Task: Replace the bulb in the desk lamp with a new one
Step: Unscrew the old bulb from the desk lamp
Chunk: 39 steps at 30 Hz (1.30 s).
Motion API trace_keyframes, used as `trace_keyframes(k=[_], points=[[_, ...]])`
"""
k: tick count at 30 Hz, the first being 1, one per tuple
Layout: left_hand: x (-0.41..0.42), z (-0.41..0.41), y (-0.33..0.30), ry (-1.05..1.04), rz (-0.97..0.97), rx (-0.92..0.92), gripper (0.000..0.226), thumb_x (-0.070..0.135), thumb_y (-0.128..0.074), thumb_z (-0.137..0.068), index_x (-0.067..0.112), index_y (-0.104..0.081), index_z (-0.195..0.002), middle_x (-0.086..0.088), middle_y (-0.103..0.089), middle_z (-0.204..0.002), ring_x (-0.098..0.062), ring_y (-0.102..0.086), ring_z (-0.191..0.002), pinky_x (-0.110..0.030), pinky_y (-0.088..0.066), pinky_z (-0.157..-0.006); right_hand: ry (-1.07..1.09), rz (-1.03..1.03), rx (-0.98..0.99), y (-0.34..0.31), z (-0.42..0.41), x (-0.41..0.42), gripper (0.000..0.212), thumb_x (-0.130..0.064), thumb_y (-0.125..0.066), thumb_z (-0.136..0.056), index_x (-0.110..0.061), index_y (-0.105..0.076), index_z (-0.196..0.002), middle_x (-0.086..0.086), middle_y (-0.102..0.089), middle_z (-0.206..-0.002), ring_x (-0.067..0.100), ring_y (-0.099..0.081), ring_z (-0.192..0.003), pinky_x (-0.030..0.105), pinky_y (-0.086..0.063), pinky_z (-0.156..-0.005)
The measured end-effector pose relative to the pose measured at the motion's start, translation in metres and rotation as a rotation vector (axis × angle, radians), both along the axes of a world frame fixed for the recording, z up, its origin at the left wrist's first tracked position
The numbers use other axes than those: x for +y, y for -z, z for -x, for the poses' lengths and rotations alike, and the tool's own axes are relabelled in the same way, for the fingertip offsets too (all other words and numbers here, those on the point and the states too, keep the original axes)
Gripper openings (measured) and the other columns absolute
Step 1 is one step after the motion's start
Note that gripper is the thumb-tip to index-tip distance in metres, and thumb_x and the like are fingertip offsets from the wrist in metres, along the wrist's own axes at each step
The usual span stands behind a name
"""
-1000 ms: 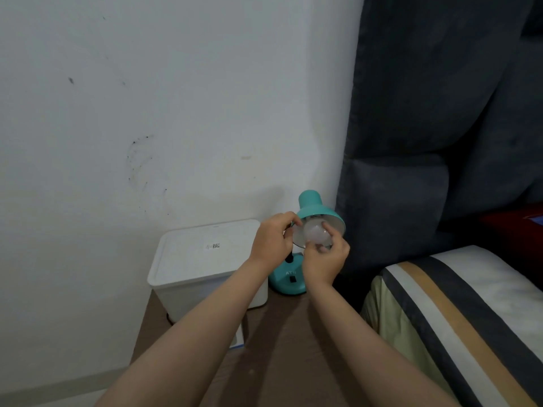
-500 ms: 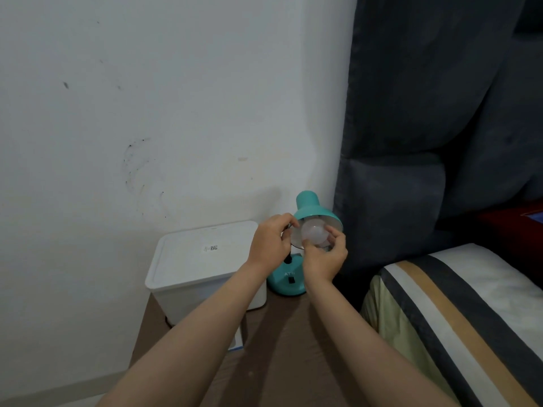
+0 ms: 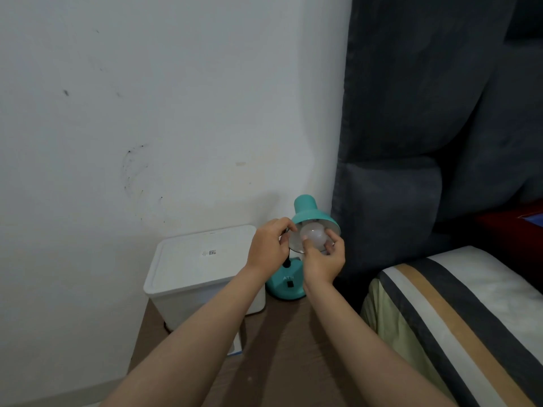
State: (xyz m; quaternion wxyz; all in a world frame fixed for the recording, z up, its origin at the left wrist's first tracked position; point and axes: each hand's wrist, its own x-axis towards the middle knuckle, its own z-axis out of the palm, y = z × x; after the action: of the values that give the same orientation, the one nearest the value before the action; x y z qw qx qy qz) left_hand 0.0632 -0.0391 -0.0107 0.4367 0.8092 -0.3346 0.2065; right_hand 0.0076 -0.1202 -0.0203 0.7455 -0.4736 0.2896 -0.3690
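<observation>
A small teal desk lamp (image 3: 305, 208) stands on a brown bedside table (image 3: 282, 342), its shade tilted toward me. A frosted white bulb (image 3: 314, 235) sits inside the shade. My left hand (image 3: 269, 245) grips the left rim of the shade. My right hand (image 3: 323, 258) is below the shade with thumb and fingers closed around the bulb. The bulb's base is hidden inside the shade. The lamp's base (image 3: 286, 284) with a black switch shows between my wrists.
A white lidded plastic box (image 3: 199, 268) stands left of the lamp against the wall. A dark grey padded headboard (image 3: 411, 171) rises to the right. A bed with a striped cover (image 3: 455, 318) lies at lower right, close to the table.
My right hand's fingers have shifted around the bulb, turning slightly. My left hand has stayed on the shade. The camera view has drifted a little.
</observation>
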Motion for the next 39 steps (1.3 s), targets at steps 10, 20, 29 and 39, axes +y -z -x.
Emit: trace_keyframes(k=[10,20,29,39], points=[[-0.0014,0.0036,-0.0021,-0.012,-0.011,0.002,0.022,-0.006,-0.053,-0.080,0.014,-0.062,-0.087,-0.010,-0.065,-0.081,-0.026,-0.061,-0.075,-0.048,-0.053,-0.071,-0.001,-0.219,0.023,-0.0069,0.0014,-0.0017,0.053,-0.023,-0.072,-0.083,-0.019,-0.045,-0.128,0.008,-0.058,-0.115,0.024,-0.070,-0.087,0.030,-0.057,-0.073],[-0.0025,0.0043,-0.0025,-0.021,-0.011,0.018,0.024,-0.006,-0.052,-0.080,0.016,-0.061,-0.086,-0.012,-0.064,-0.080,-0.028,-0.060,-0.074,-0.050,-0.053,-0.071,0.003,0.077,0.051,-0.0006,0.0035,-0.0056,0.053,0.000,-0.072,-0.076,-0.016,-0.054,-0.122,0.011,-0.047,-0.132,0.005,-0.052,-0.087,0.001,-0.044,-0.055],[-0.0040,0.0061,-0.0014,-0.033,-0.001,0.012,0.021,-0.006,-0.054,-0.080,0.013,-0.062,-0.086,-0.010,-0.065,-0.080,-0.026,-0.061,-0.073,-0.048,-0.053,-0.070,-0.057,-0.157,0.143,-0.0045,-0.0045,0.0010,0.054,-0.026,-0.071,-0.083,-0.015,-0.047,-0.130,0.005,-0.062,-0.109,0.026,-0.071,-0.085,0.043,-0.059,-0.080],[-0.0031,0.0063,-0.0019,-0.037,-0.018,0.014,0.022,-0.005,-0.053,-0.080,0.015,-0.061,-0.086,-0.010,-0.064,-0.080,-0.026,-0.060,-0.073,-0.048,-0.053,-0.070,-0.046,-0.039,0.033,-0.0018,0.0017,-0.0022,0.062,-0.010,-0.076,-0.076,-0.024,-0.048,-0.129,0.009,-0.046,-0.135,0.015,-0.053,-0.104,0.015,-0.045,-0.073]])
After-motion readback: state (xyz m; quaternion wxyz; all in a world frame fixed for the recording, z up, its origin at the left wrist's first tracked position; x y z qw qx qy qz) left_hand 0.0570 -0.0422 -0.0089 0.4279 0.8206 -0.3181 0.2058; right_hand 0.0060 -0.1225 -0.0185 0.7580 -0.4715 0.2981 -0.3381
